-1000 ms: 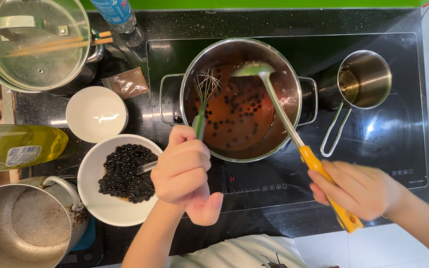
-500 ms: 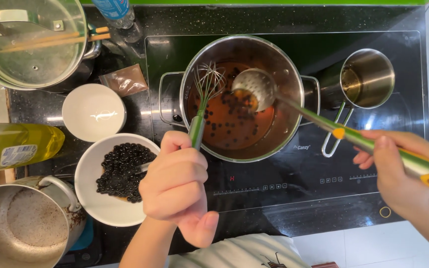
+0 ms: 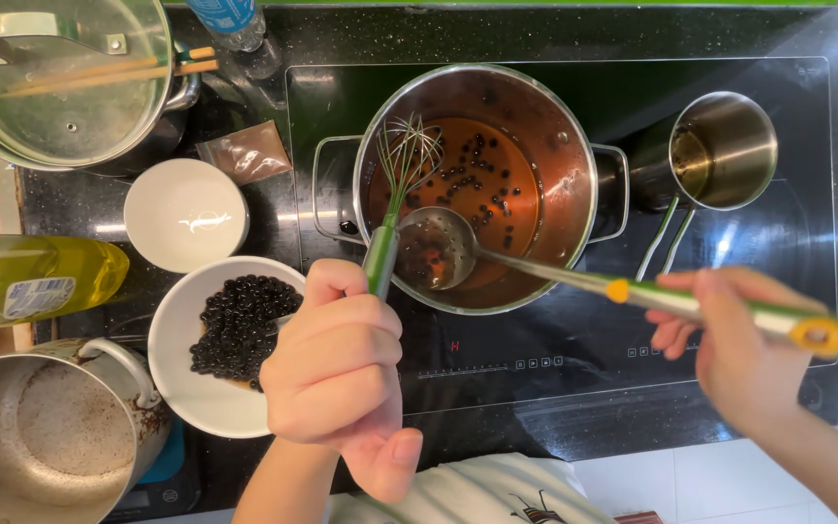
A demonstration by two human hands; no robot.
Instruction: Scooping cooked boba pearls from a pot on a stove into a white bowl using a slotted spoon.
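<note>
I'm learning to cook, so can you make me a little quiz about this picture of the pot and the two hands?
1. True or false: the left hand holds a whisk.
2. Which tool does the right hand hold? A) a knife B) a ladle C) chopsticks
3. Fill in: the dark pearls that are out of the pot lie in a white ____ beside it.

Key:
1. True; its wires reach into the brown liquid.
2. B; its scoop sits at the pot's near edge.
3. bowl
</note>
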